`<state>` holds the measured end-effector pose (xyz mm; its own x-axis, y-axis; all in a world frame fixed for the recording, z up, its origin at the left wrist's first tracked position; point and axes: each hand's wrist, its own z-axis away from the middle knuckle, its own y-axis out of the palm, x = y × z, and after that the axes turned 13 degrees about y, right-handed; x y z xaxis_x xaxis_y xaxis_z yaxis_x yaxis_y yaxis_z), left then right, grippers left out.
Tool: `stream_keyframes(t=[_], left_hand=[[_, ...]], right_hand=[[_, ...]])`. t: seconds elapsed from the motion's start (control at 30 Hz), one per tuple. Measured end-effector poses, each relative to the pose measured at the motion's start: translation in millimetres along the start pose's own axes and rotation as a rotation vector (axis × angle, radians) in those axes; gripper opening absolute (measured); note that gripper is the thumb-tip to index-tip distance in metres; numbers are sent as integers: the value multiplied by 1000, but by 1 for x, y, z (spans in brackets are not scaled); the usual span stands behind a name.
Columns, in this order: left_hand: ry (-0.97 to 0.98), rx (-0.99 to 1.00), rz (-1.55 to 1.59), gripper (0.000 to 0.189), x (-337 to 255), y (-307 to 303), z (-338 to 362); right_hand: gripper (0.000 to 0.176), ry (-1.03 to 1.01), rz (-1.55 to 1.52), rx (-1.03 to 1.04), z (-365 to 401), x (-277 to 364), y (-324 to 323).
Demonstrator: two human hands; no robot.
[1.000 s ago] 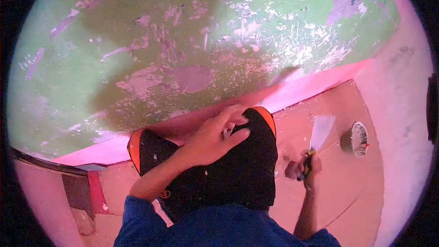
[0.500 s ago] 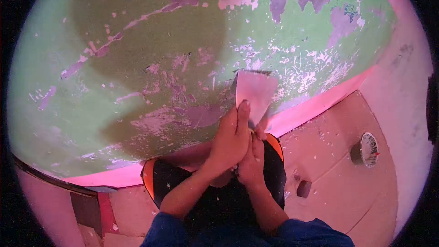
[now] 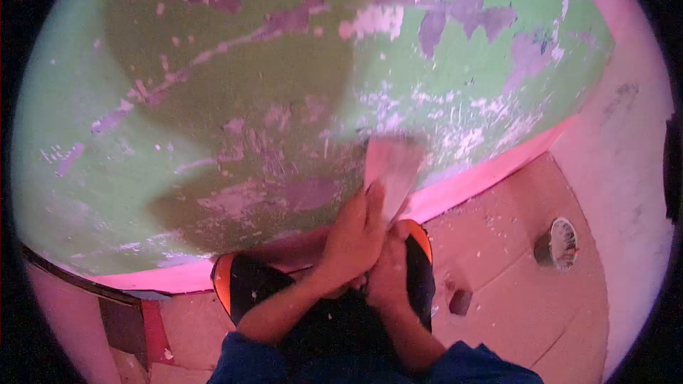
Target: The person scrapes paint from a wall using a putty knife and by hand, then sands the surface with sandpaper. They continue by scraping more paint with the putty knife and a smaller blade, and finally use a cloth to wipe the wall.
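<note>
A wide scraper (image 3: pixel 392 171) has its broad blade edge up against the green wall (image 3: pixel 292 78), where paint is flaked and scratched. My left hand (image 3: pixel 353 233) is closed around the lower blade and handle, its thumb lying along the blade face. Just below and to the right, my right hand (image 3: pixel 388 270) wraps around the handle, which both hands mostly hide. Pale scuffed patches (image 3: pixel 466 139) spread over the wall to the right of the blade.
My knees (image 3: pixel 245 284) are close to the wall's pink lower border (image 3: pixel 491 171). On the cardboard-like floor covering (image 3: pixel 526 299) at right stand a small bucket (image 3: pixel 543 250) with a crusted rim and a dark block (image 3: pixel 460 302). Paint chips lie scattered there.
The whole view has shifted, so the wall sits lower in it. Both hands and the scraper have come slightly down the wall toward me, the grip unchanged.
</note>
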<state>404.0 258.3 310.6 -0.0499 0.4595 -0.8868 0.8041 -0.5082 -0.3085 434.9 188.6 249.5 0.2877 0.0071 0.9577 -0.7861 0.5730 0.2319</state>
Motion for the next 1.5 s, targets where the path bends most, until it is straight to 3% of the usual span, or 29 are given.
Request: stream_keyframes(t=[0.03,0.1,0.13,0.17,0.23,0.27,0.33,0.37,0.43,0.47,0.5,0.6,0.63,0.7,0.83,0.9,0.93,1.03,1.07,1.13,1.17,1.23,1.27,1.3,1.37,1.4,1.43,1.5], left_hand=[[35,-51,55,41,18,4,8],[10,-25,62,41,-5,-5,-9],[-15,-20,93,41,-14,-5,-14],[-26,-26,101,41,-13,-2,-6],[-193,35,110,40,-10,-3,5],[-185,40,101,40,-8,-3,-3],[-9,27,14,41,2,2,-14],[-17,19,27,41,2,4,-7],[31,3,-19,42,-8,2,2],[55,1,-24,42,-9,3,-7],[104,-13,-111,42,-4,3,-9],[52,-18,-111,42,-6,4,-6],[-17,-4,-48,43,-13,2,-8],[42,-11,-66,43,-13,1,-10],[83,-44,-156,43,-28,0,-15],[-13,-19,-49,43,-12,3,-2],[-121,11,66,42,-2,4,4],[-209,90,181,43,-42,-5,-26],[-221,89,187,43,-26,1,-14],[4,-31,-5,44,19,10,6],[12,-30,-10,44,16,8,0],[39,13,19,43,9,7,-9],[26,10,28,43,-3,6,-11],[23,11,-32,44,-23,3,-11],[76,10,-109,45,-34,1,-15],[-49,35,52,45,-21,3,-7],[-189,67,211,46,-8,4,2],[-177,72,161,46,-39,-2,-19]], right_hand=[[35,-14,-3,6,-6,1,-1],[34,-21,14,-17,-14,-11,1],[34,80,-223,31,-13,5,8],[34,90,-213,32,-9,-6,4],[32,-304,172,-133,-10,-32,0],[32,-310,161,-136,-9,-14,2],[32,357,-312,52,2,31,3],[32,364,-298,49,4,22,-2],[31,186,-85,10,6,9,-7],[31,338,-186,155,15,36,-4],[31,333,-200,152,5,28,-2],[26,51,-139,-14,-12,12,0],[26,60,-139,-13,-2,17,-1],[30,178,-101,90,8,24,-1],[29,156,-292,94,-1,20,-2],[33,56,-31,26,10,18,-3],[33,45,-38,25,2,21,-3],[41,158,-149,27,-4,19,-5],[38,-5,54,-14,7,28,-4],[35,-327,601,-48,12,15,-12],[35,-334,595,-50,7,15,-10],[46,-205,214,-20,-1,13,-5],[40,176,-145,-19,-3,35,1],[40,196,-140,-25,4,26,-2],[35,49,-57,-71,4,7,-4],[31,-119,-34,-19,2,5,1],[31,-127,-42,-22,-1,6,1],[30,148,-209,-21,-4,28,0]])
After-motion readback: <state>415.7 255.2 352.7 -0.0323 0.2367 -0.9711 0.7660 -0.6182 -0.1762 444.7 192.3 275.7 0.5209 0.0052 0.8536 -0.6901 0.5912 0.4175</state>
